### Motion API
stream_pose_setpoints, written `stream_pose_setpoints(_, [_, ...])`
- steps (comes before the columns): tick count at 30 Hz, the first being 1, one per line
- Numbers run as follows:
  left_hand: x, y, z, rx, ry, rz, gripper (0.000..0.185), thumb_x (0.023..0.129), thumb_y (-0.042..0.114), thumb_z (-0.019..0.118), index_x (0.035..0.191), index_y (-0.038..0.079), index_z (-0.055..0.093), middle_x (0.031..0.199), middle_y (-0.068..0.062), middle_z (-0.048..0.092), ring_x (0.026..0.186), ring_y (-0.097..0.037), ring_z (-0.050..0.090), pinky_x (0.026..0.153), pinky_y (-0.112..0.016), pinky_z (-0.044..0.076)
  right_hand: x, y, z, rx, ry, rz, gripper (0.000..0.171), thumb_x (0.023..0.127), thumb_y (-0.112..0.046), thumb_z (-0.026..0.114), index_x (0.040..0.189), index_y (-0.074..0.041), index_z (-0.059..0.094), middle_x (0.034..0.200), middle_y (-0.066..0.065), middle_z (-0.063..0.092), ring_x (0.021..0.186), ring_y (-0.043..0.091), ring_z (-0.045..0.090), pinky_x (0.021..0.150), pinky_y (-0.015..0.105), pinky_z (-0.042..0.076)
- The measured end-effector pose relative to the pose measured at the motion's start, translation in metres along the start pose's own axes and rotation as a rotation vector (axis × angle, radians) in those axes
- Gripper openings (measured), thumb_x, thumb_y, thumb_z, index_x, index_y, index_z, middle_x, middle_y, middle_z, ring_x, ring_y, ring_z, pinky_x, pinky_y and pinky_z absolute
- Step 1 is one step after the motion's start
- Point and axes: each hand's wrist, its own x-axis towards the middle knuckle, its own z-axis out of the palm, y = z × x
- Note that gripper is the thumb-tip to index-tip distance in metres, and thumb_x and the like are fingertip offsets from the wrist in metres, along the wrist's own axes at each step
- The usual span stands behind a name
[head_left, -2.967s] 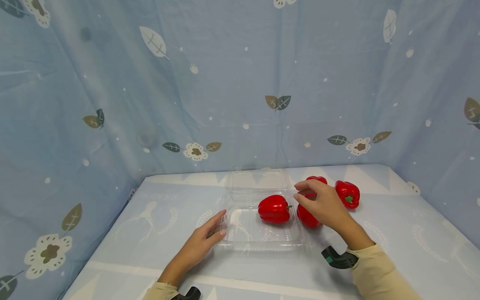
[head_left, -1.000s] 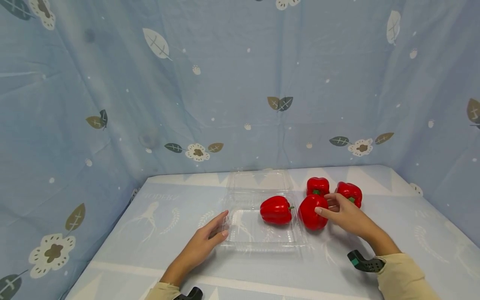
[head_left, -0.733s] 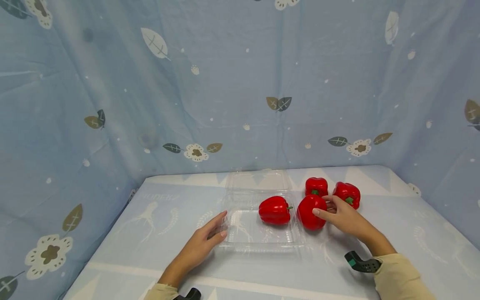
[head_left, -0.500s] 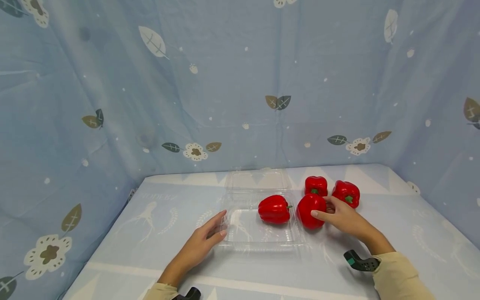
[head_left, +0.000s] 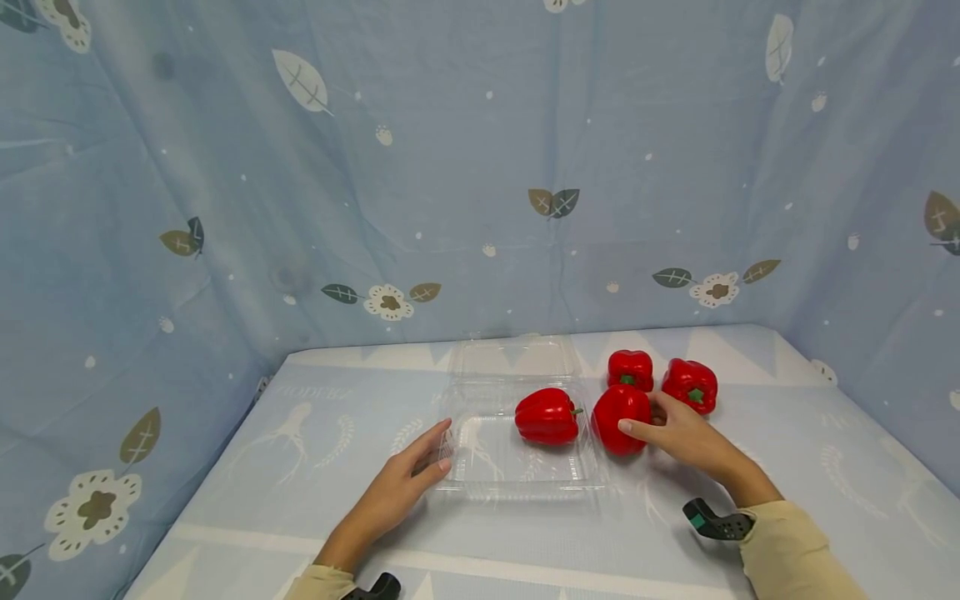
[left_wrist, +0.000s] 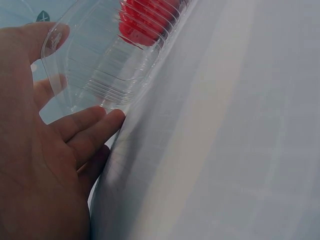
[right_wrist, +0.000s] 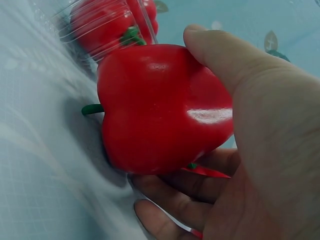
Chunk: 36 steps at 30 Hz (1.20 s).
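Note:
A clear plastic clamshell container (head_left: pixel 517 487) lies with its lid raised at the back. One red bell pepper (head_left: pixel 546 417) lies on its side in it, stem to the right. My left hand (head_left: pixel 401 483) is at the container's left end; in the left wrist view, thumb and fingertips touch its clear wall and the fingers are fairly straight. My right hand (head_left: pixel 686 433) grips a second red bell pepper (right_wrist: pixel 155 110) just right of the container, thumb on the near side and fingers behind. This pepper looks to be on the table, its green stem pointing sideways.
Two more red bell peppers, a rear one (head_left: pixel 630 369) and a right one (head_left: pixel 690 386), sit on the table just behind the gripped pepper. The pale patterned table (head_left: pixel 315 492) ends at a blue printed curtain (head_left: pixel 480 167) at the back and sides.
Three seconds ago my right hand hovered above the pepper near the container; it has since moved to the pepper's right side and grips it. The left hand stays at the container.

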Motion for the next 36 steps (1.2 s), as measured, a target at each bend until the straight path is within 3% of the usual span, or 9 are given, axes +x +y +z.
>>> stream_pose_setpoints(6, [-0.0002, 0.0003, 0.0001, -0.033, -0.010, -0.004, 0.059, 0.096, 0.039, 0.055, 0.149, 0.031, 0.031, 0.149, 0.002, 0.035, 0.133, -0.017, 0.040, 0.108, -0.043, 0.034, -0.0008, 0.0017, -0.0012, -0.004, -0.003, -0.007, 0.095, 0.082, -0.054, 0.067, 0.145, 0.004, 0.027, 0.135, 0.022, 0.045, 0.118, 0.036, 0.045, 0.086, 0.047, 0.052])
stream_pose_setpoints(21, [-0.0010, 0.0017, 0.0000, -0.027, -0.003, -0.002, 0.053, 0.096, 0.039, 0.055, 0.144, 0.044, 0.033, 0.149, 0.004, 0.036, 0.133, -0.015, 0.038, 0.109, -0.042, 0.032, -0.0010, 0.0068, -0.0038, 0.032, -0.023, 0.036, 0.097, 0.084, -0.058, 0.062, 0.148, 0.003, 0.023, 0.143, 0.025, 0.038, 0.127, 0.041, 0.038, 0.091, 0.053, 0.048])
stream_pose_setpoints(30, [-0.0018, 0.0017, 0.0004, -0.023, -0.005, -0.011, 0.053, 0.096, 0.040, 0.055, 0.144, 0.045, 0.033, 0.149, 0.007, 0.036, 0.133, -0.017, 0.039, 0.108, -0.045, 0.033, -0.0023, 0.0061, -0.0063, 0.131, -0.029, 0.045, 0.097, 0.087, -0.054, 0.062, 0.148, 0.006, 0.016, 0.143, 0.027, 0.036, 0.121, 0.036, 0.047, 0.091, 0.046, 0.050])
stream_pose_setpoints(36, [-0.0009, 0.0020, 0.0003, -0.020, -0.001, -0.012, 0.055, 0.096, 0.040, 0.055, 0.146, 0.039, 0.033, 0.149, 0.006, 0.035, 0.133, -0.017, 0.039, 0.108, -0.044, 0.032, -0.0003, 0.0069, -0.0068, 0.266, -0.018, 0.054, 0.094, 0.085, -0.052, 0.065, 0.147, 0.002, 0.018, 0.143, 0.026, 0.036, 0.119, 0.035, 0.051, 0.087, 0.040, 0.053])
